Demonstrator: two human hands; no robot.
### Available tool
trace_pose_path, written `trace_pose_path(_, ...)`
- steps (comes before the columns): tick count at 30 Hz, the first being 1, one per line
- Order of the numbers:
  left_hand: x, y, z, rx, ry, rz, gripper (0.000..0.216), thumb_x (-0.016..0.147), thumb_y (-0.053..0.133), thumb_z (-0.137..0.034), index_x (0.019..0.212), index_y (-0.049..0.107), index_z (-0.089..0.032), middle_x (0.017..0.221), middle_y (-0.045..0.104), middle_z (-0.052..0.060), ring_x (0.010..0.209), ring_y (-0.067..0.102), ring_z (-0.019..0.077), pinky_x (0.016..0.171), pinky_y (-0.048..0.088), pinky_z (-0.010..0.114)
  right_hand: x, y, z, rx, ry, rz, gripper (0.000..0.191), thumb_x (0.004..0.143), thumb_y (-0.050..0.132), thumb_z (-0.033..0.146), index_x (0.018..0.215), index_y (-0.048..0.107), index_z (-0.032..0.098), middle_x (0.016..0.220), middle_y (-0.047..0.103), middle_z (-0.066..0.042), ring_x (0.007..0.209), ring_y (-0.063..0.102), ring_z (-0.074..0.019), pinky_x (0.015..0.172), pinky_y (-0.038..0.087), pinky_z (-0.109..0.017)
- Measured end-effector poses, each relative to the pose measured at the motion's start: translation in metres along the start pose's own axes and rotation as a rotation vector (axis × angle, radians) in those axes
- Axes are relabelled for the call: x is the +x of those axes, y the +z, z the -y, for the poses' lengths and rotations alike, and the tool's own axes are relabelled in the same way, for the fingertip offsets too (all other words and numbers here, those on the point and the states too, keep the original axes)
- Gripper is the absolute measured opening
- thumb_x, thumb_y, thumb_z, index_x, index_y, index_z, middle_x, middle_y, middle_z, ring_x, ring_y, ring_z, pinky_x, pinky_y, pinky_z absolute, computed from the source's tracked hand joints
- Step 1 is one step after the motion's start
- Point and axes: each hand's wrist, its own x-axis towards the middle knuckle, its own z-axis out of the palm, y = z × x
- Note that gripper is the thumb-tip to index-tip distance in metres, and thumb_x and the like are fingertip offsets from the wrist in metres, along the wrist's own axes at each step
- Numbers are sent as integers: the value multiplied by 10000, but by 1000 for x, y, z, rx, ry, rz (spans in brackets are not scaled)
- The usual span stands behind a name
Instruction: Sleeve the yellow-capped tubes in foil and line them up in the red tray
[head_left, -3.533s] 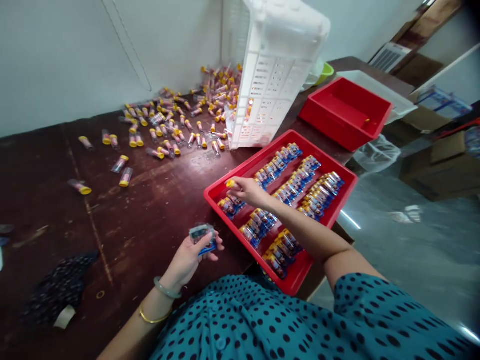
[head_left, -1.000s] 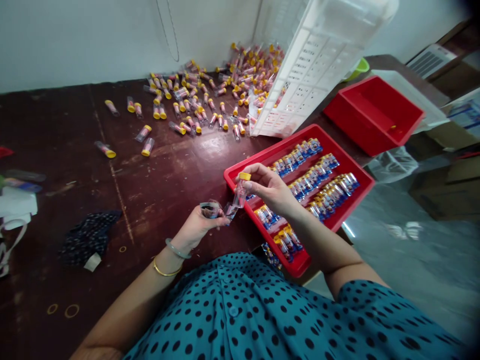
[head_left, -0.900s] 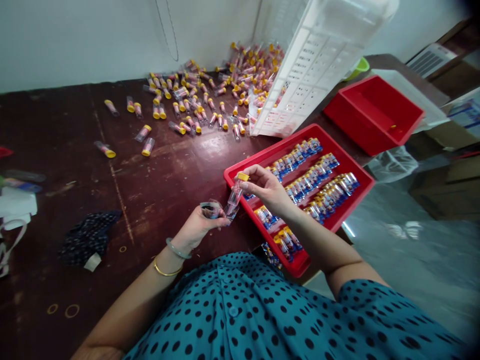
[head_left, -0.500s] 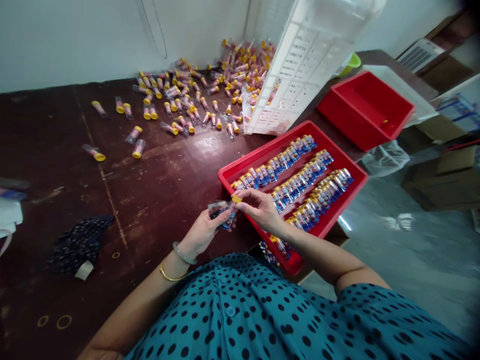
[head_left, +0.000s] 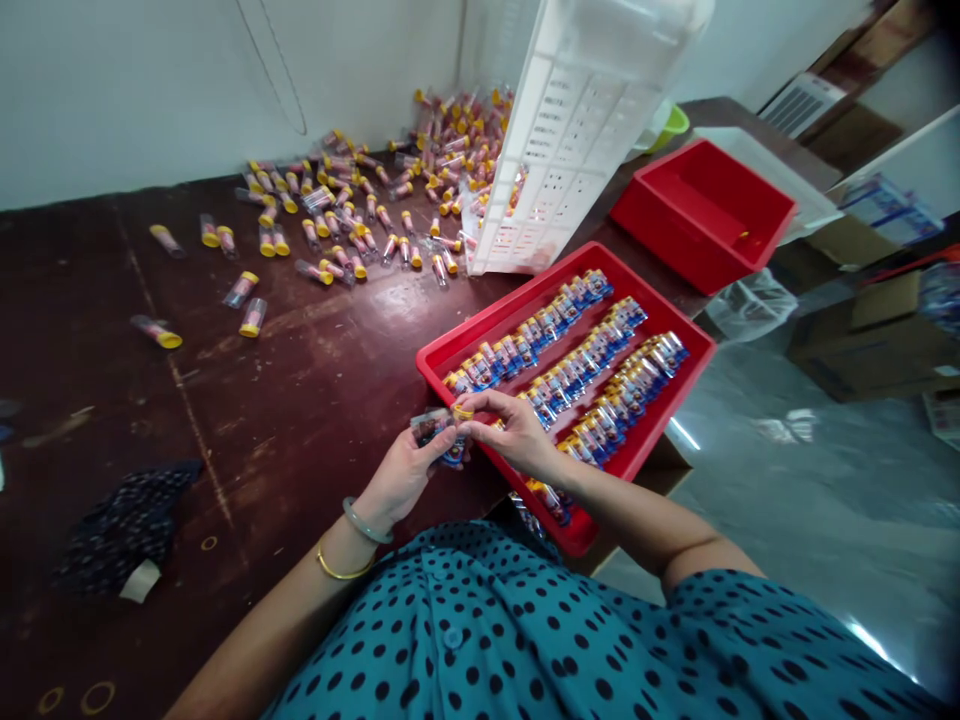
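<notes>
Between my hands, close to the near left rim of a red tray point(head_left: 459, 325), is a small clear tube point(head_left: 427, 427) with a yellow cap and some blue print on it. My left hand point(head_left: 401, 478) is closed around its clear end, thumb on top. Fingers of my right hand point(head_left: 517, 432) pinch the yellow-cap end, partly covering it. Inside the tray, several yellow-capped tubes with blue printed wrapping point(head_left: 577, 360) lie in three slanting rows. My right forearm passes over the tray's near corner.
Many yellow-capped clear tubes with pink contents point(head_left: 352, 210) lie scattered and heaped along the wall. A white plastic basket point(head_left: 555, 150) stands upright behind the tray. Beyond it sits a deep red bin point(head_left: 675, 225). Dark patterned cloth point(head_left: 127, 530) lies on the table at left.
The view has shifted, so the table and tray appear a little further left. Both hands still hold the tube; the right fingers now cover more of its cap.
</notes>
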Motion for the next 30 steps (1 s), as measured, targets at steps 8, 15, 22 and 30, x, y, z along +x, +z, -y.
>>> trace_pose_path(8,4,5,2,-46,-25,1,346,690,833,-375,932,718,-155,750,699,25,647,639,143,608,518,257,5,-2,-4,72,64,7,234,788,738,386,865,669,177,973,694,-47,926,648,-185,911,499,-329)
trace_pose_path(15,6,-1,5,-19,5,-2,353,762,770,-400,997,714,-143,821,711,58,687,650,150,635,525,264,23,-29,-5,94,41,-8,238,839,678,413,870,628,183,914,671,-36,861,639,-163,844,520,-320)
trace_pose_path(22,3,-24,-2,61,54,-126,341,747,783,-362,996,730,-136,849,699,60,693,630,142,606,512,249,89,-80,-33,-448,56,43,261,843,646,368,992,596,160,896,669,-36,739,601,-132,710,476,-271)
trace_pose_path(30,-13,-48,-9,56,66,-224,351,724,795,-375,974,736,-134,830,700,58,686,629,143,597,509,246,92,-50,-30,-789,-22,151,243,883,655,349,1032,645,157,922,670,-65,774,601,-151,736,438,-269)
